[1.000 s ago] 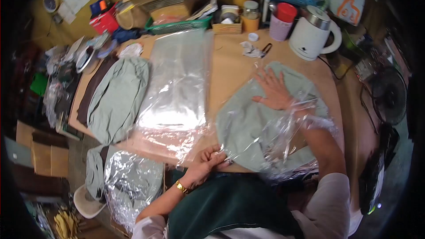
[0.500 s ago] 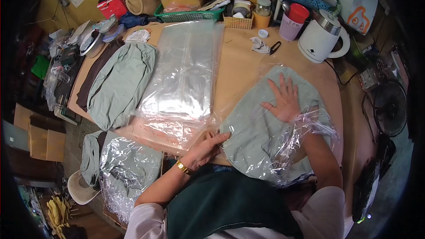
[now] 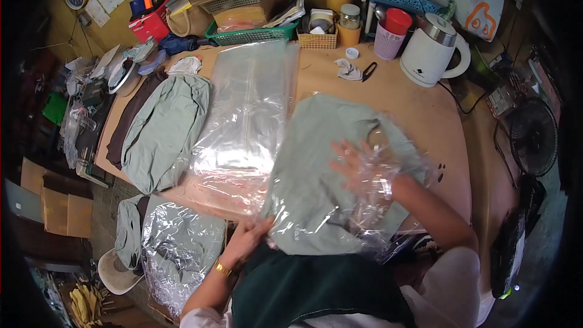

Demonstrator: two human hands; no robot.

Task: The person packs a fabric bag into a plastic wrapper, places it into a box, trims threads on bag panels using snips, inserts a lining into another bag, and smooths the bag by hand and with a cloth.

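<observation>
A pale green garment [image 3: 310, 164] lies on the brown table, with clear plastic around its lower and right parts. My left hand [image 3: 248, 235] pinches the plastic edge at the garment's lower left corner. Over the garment's right part is my right hand [image 3: 355, 167], fingers spread and blurred, with crumpled plastic around the wrist. Left of the garment lies a stack of clear plastic bags [image 3: 243, 109]. Another folded green garment [image 3: 167, 127] rests farther left, beside a dark brown cloth [image 3: 130, 115].
A white kettle [image 3: 430, 51] stands at the back right, near a red cup [image 3: 398, 21] and small black scissors [image 3: 369, 71]. Baskets and boxes line the back edge. Plastic-wrapped green garments [image 3: 182, 237] sit low at the left. A fan [image 3: 532, 136] is at far right.
The garment has shifted left and turned. My left hand has moved down and left with its corner, and my right hand has moved left and down. The camera view has shifted slightly.
</observation>
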